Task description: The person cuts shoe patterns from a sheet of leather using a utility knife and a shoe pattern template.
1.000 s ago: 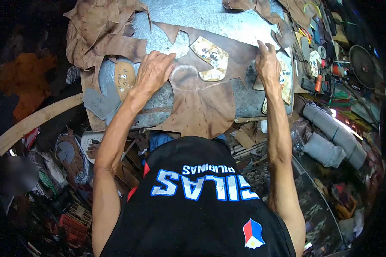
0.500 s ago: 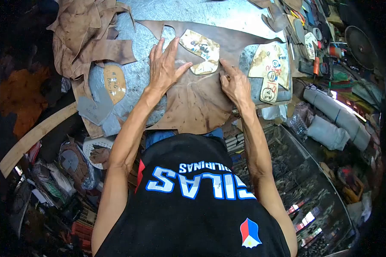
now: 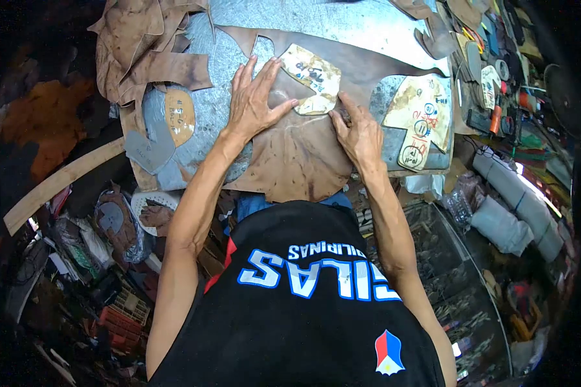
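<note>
A cream-coloured, hand-marked pattern piece (image 3: 323, 76) with a curved notch on its left lies on a brown leather hide (image 3: 297, 158). My left hand (image 3: 255, 100) is spread flat, its fingertips on the leather beside the pattern's upper left and its thumb reaching toward the notch. On the other side, my right hand (image 3: 360, 132) has its forefinger and thumb stretched apart close to the pattern's lower right edge. Its remaining fingers are partly curled, and I see nothing held in them.
Beneath the leather is a worn metal-topped table (image 3: 203, 122). Larger cream patterns (image 3: 419, 109) lie at the right, a tan oval pattern (image 3: 179, 116) and a grey piece (image 3: 150, 149) at the left. Leather scraps (image 3: 132, 51) are heaped at the back left; tools and wrapped rolls (image 3: 513, 180) crowd the right.
The whole view has shifted slightly. My right thumb has stretched out toward the pattern's lower edge, where it was tucked in before. My left hand and the pattern keep their places on the leather.
</note>
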A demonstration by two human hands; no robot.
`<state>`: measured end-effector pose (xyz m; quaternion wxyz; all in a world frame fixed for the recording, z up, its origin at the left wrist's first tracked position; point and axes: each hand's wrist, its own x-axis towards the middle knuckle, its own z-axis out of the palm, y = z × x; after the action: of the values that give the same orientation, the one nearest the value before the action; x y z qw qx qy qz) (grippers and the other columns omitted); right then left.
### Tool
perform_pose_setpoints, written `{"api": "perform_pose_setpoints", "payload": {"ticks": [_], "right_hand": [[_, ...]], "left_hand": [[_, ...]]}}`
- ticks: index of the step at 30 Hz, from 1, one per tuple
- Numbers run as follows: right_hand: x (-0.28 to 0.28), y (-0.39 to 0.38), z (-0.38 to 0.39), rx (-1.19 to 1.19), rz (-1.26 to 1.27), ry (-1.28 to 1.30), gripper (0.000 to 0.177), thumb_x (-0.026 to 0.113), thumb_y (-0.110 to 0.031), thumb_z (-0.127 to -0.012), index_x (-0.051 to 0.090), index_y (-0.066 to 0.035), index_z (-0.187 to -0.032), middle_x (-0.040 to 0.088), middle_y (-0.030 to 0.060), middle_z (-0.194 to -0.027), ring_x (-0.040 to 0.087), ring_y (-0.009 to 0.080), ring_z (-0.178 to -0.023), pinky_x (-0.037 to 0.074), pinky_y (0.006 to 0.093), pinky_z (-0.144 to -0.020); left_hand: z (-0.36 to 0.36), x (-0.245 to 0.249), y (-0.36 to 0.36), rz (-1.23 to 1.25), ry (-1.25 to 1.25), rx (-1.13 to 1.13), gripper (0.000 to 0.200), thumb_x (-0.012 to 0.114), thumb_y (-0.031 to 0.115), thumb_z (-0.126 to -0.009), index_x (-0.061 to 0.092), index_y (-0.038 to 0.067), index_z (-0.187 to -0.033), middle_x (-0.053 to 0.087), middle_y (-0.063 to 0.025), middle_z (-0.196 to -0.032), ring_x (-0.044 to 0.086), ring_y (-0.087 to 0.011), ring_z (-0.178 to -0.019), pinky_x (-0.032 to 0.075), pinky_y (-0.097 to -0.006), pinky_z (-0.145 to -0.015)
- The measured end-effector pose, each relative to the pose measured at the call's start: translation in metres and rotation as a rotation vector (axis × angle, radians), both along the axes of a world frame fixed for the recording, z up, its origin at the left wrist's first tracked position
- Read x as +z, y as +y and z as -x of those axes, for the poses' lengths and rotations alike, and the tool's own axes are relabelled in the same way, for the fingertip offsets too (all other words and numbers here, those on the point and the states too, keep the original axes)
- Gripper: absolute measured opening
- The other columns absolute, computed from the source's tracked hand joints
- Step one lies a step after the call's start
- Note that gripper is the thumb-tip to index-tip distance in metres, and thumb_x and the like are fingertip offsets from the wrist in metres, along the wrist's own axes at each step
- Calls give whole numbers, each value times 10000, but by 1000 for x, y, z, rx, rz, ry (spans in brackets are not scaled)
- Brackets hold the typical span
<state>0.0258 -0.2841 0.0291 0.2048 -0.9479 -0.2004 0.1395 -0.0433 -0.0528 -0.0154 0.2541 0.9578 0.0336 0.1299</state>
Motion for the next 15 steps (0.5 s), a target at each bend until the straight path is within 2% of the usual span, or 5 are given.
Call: {"api": "perform_pose_setpoints", "payload": {"ticks": [6,8,11,13,15], "right_hand": [[-8,-7,-3,48,-69,-19,403,649,-323,-886,605,-180,-1260,632,183,-867,646,405,-746,517,489,-641],[-5,-17,-10,89,-109,-17,403,634,-318,-901,595,-142,-1262,635,161,-847,660,361,-734,516,501,-646],[47,-42,-8,-335,-629,886,369,558,-318,-973,542,-19,-1188,575,65,-710,559,144,-508,485,315,-471],[53,-63,30,-568,-927,1098,314,534,-314,-993,508,-33,-1131,523,37,-658,508,117,-440,440,247,-404],[57,-76,70,-651,-1006,1225,300,527,-324,-998,462,-57,-1119,496,33,-654,511,132,-451,452,268,-398]], "left_hand": [[0,-2,0,-68,3,-36,775,758,463,-770,479,96,-1394,506,-124,-1409,351,-412,-1360,250,-545,-1114],[0,-1,-1,-90,21,-42,725,755,463,-772,520,117,-1363,491,-120,-1417,344,-406,-1363,252,-543,-1113],[-1,-1,-2,-100,33,-35,635,747,473,-770,595,138,-1287,481,-121,-1420,349,-416,-1351,251,-559,-1107],[0,-2,-2,-103,33,-44,634,747,469,-772,593,138,-1290,479,-121,-1420,346,-415,-1353,249,-558,-1108],[-2,-2,-2,-104,27,-51,633,746,464,-773,591,138,-1293,477,-122,-1420,343,-414,-1355,247,-557,-1109]]}}
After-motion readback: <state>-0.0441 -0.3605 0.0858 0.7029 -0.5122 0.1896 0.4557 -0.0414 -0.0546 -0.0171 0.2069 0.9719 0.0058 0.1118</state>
